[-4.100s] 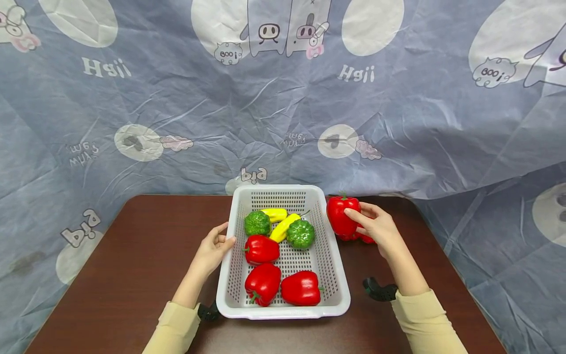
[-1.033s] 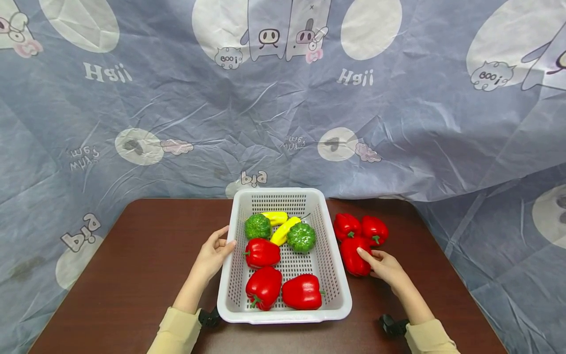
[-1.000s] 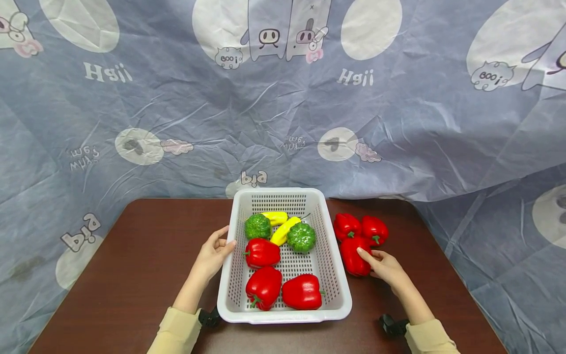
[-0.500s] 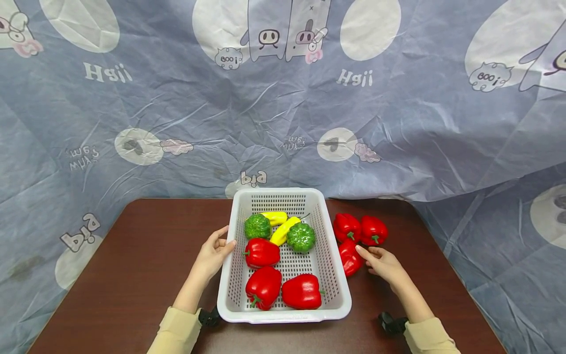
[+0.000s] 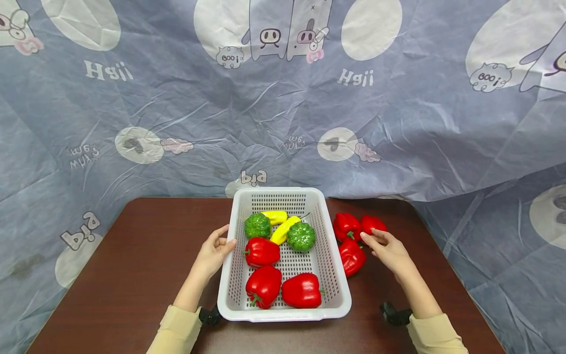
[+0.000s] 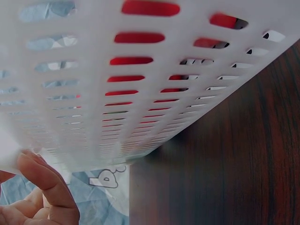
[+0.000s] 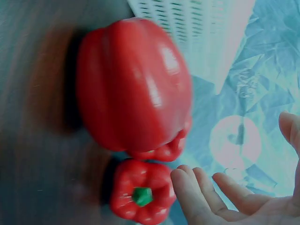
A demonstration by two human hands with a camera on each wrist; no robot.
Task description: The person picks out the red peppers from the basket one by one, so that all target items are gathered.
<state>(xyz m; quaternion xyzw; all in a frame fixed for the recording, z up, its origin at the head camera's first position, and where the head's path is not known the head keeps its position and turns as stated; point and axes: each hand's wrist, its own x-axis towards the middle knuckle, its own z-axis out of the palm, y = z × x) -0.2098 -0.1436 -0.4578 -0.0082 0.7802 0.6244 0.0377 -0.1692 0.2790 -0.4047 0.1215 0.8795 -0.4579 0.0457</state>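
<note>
My left hand [image 5: 214, 250] holds the left rim of a white perforated basket [image 5: 283, 314]; in the left wrist view its fingers [image 6: 49, 183] bend at the rim. My right hand [image 5: 391, 250] is open over the right side of the table, nothing between thumb and fingers. Under and beside it lie three red bell peppers: a near one [image 5: 351, 259] against the basket's right side, one behind it [image 5: 346, 227], and one [image 5: 373, 223] partly hidden by the hand. In the right wrist view a green-stemmed pepper [image 7: 143, 192] sits just beside the fingertips [image 7: 180, 180].
Inside the basket are three red bell peppers [image 5: 263, 252], two green bumpy vegetables [image 5: 301, 237] and two yellow peppers [image 5: 285, 230]. The brown table [image 5: 155, 255] ends at a grey-blue printed cloth [image 5: 265, 113] hanging behind it.
A red pepper held upright by my right hand earlier now lies on the table beside the basket. My right hand has let go and moved slightly right and away from me. The left hand stays put.
</note>
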